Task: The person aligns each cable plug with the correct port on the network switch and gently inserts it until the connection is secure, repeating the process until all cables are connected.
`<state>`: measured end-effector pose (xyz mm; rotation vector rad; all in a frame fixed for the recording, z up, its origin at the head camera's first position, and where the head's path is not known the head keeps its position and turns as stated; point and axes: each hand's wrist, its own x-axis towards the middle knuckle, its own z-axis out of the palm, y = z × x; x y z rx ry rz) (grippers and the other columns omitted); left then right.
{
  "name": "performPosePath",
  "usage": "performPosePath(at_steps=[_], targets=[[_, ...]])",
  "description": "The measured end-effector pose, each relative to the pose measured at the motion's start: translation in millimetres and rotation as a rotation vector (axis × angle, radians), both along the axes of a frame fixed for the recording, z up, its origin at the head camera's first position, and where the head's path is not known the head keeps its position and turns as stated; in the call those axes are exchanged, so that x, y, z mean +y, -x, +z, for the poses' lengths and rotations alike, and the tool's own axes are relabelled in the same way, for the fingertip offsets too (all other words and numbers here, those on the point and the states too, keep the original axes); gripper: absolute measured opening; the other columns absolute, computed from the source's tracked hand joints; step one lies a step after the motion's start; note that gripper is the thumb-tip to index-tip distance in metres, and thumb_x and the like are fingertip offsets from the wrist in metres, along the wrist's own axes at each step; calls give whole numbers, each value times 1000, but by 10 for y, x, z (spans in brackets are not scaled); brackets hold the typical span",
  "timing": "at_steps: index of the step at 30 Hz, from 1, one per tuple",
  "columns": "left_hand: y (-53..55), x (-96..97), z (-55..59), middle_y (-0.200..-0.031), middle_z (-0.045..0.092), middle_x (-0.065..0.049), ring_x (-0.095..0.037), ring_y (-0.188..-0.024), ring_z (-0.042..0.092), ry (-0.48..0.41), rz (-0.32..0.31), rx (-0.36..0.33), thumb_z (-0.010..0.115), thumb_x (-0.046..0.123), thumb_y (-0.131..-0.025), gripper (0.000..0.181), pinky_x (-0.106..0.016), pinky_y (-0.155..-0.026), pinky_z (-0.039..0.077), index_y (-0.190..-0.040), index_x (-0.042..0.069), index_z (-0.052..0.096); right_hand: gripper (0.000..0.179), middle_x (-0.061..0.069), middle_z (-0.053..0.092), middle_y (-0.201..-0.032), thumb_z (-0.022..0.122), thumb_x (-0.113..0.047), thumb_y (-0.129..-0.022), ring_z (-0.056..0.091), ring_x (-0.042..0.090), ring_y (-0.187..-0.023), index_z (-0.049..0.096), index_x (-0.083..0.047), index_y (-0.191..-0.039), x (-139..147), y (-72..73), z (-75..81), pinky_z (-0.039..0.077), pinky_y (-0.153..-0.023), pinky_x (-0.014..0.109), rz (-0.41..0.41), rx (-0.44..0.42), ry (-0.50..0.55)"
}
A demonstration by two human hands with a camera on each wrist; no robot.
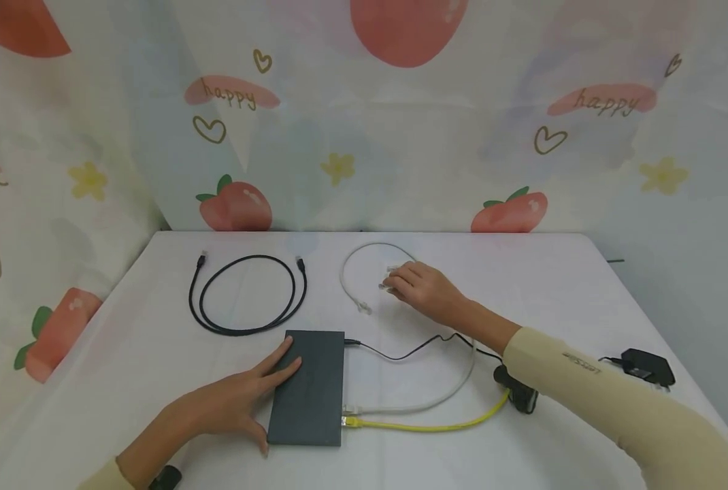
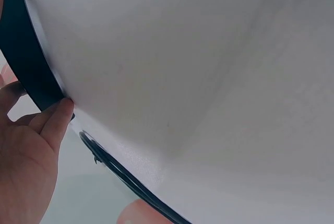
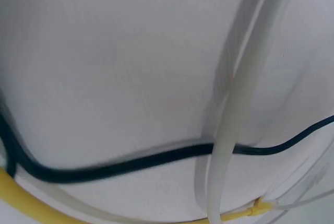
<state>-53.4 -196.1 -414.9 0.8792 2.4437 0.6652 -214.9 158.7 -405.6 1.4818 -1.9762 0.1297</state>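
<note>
While the left hand, fingers splayed, touches the box — lower centre, lengthwise up-frame — the right hand pinches a plug.

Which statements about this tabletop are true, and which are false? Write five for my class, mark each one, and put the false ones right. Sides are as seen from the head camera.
1. The left hand touches the dark box. True.
2. The yellow cable goes into the left side of the box. False: it goes into the right side.
3. The looped black cable lies on the white table. True.
4. The right hand holds the black power adapter. False: it holds clear plugs; the adapter lies at the right.
5. In the right wrist view, a pale cable crosses over a thin black cord. True.
</note>
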Motion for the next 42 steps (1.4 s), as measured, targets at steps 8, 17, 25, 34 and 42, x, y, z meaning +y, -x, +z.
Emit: performPosePath(at_steps=[8,17,25,34,42], targets=[[5,12,24,-155,-16,-8,-31,-138,19,3,1,1,80,53,-59,120,-44,-99,38,-152,16,14,16,13,61,-96,59,-5,-92,59,23,-83,58,4,-106,-22,100,60,52,-73,28,86,114,66],[15,9,15,-156,-15,-6,-29,-138,19,14,12,-10,79,55,-59,120,-45,-99,37,-152,18,14,18,15,64,-99,60,2,-89,62,26,-83,59,9,-105,-36,227,151,53,-73,31,160,182,212],[16,11,16,-156,-14,-8,-30,-138,20,6,2,0,80,53,-59,120,-43,-98,39,-152,16,15,35,14,63,-93,73,7,-77,59,24,-82,61,7,-110,-213,228,300,54,-65,29,-18,11,356],[20,14,5,-156,-15,-8,-29,-138,18,-2,-2,6,79,54,-60,119,-43,-99,38,-152,16,14,27,15,65,-92,66,2,-85,63,22,-82,62,5,-112,-484,148,468,54,-68,32,-187,-211,557],[11,10,-6,-156,-14,-8,-29,-138,20,1,3,1,81,52,-59,119,-43,-98,39,-152,16,14,20,14,63,-99,62,4,-87,64,22,-88,62,6,-106,-602,134,546,52,-77,26,-186,-430,887]])
